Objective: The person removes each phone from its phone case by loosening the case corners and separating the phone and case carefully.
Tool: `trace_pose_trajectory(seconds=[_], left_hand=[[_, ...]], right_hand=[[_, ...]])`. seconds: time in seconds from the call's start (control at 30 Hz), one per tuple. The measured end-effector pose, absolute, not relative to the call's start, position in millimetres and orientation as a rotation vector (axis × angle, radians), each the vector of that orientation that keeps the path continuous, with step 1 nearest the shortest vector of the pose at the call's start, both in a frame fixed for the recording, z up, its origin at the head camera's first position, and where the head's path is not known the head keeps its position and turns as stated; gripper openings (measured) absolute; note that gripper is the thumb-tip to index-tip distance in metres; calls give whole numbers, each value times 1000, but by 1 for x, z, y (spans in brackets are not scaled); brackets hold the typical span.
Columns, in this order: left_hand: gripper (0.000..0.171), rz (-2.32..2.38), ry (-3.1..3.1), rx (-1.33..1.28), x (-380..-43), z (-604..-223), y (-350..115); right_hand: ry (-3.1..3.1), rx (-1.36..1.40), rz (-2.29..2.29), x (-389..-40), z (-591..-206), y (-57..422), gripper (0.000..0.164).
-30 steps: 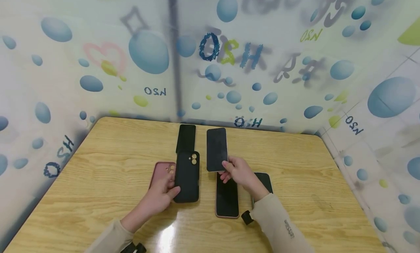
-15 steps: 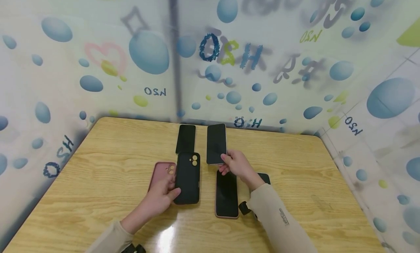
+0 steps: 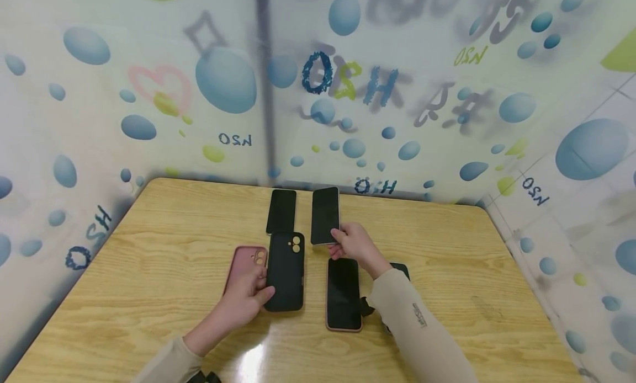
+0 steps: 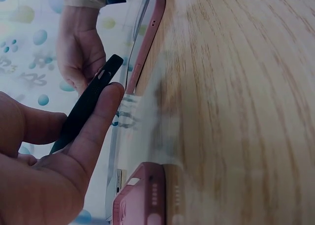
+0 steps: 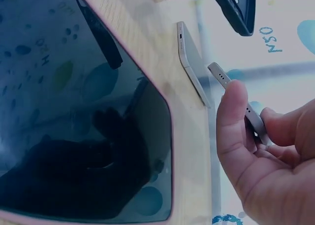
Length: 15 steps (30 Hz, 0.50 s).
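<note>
My left hand (image 3: 240, 301) grips a black phone case (image 3: 285, 275) by its left side, with the camera cutouts at the top. In the left wrist view the thumb and a finger pinch the edge of this case (image 4: 83, 107), raised off the table. My right hand (image 3: 359, 248) pinches a silver-edged smartphone (image 3: 325, 213) by its lower right corner, dark screen showing. The right wrist view gives its narrow edge (image 5: 221, 76), raised above the table. Just left of the black case lies a pink phone case (image 3: 242, 261), partly covered by the left hand.
A dark-screened phone (image 3: 281, 211) lies near the back of the wooden table (image 3: 189, 217). In front of the right hand lies a pink-rimmed phone (image 3: 343, 294). Another phone (image 3: 400, 269) is mostly hidden under the right sleeve. A patterned wall (image 3: 318, 123) borders the table's far edge.
The right hand has carried the smartphone toward the back of the table and slightly left. The black case has shifted slightly nearer and to the right in the left hand.
</note>
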<state>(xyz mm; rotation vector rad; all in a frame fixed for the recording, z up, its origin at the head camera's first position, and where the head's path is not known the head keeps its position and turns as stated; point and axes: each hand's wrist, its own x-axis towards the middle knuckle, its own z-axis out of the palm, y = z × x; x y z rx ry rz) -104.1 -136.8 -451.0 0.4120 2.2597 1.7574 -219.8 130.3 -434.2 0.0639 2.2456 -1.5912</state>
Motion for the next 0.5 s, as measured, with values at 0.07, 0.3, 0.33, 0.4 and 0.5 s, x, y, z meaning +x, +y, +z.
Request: trace_pose_trajectory(seconds=[0.07, 0.3, 0.33, 0.4, 0.5], left_hand=[[23, 1760, 2256, 410, -104, -451, -136], [19, 1767, 2253, 414, -103, -451, -135], [18, 1766, 2254, 411, -103, -451, -135], [18, 1763, 2257, 397, -103, -450, -134], [18, 1759, 2256, 397, -103, -450, -134]], right_hand=[[2237, 72, -1592, -221, -436, 130, 28], [2256, 74, -1547, -226, -442, 128, 25], [2257, 78, -1541, -226, -443, 128, 25], [2257, 85, -1533, -227, -444, 127, 25], [2257, 96, -1523, -230, -445, 125, 25]])
